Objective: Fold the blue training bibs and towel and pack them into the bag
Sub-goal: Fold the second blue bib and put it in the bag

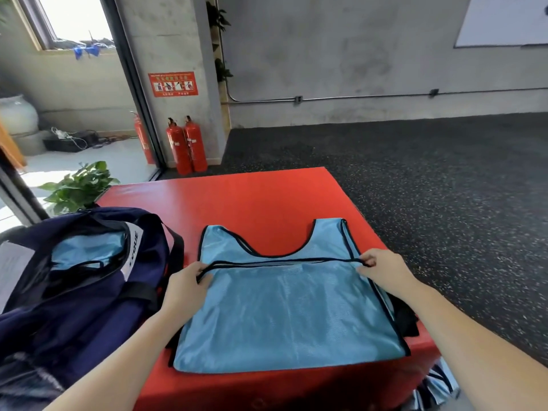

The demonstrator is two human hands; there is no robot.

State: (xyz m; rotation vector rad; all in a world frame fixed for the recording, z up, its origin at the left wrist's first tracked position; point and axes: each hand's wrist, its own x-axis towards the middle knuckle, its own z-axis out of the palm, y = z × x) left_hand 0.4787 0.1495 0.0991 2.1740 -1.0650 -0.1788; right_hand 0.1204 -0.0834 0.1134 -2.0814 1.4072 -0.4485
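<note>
A light blue training bib (284, 310) with black trim lies flat on the red block (252, 200), its neck end pointing away from me. My left hand (185, 287) pinches the black-trimmed hem at the bib's left edge, and my right hand (382, 269) pinches the same hem at the right edge, holding it stretched across the bib below the neckline. The navy bag (89, 295) stands open at the left with another folded blue bib (87, 249) inside it. A dark cloth (404, 318) pokes out from under the bib's right side.
A striped blue and white fabric (436, 387) hangs below the block's near right corner. Two red fire extinguishers (186, 145) stand by the wall behind, and a potted plant (78, 186) sits at the left. Dark speckled floor (444, 188) surrounds the block on the right.
</note>
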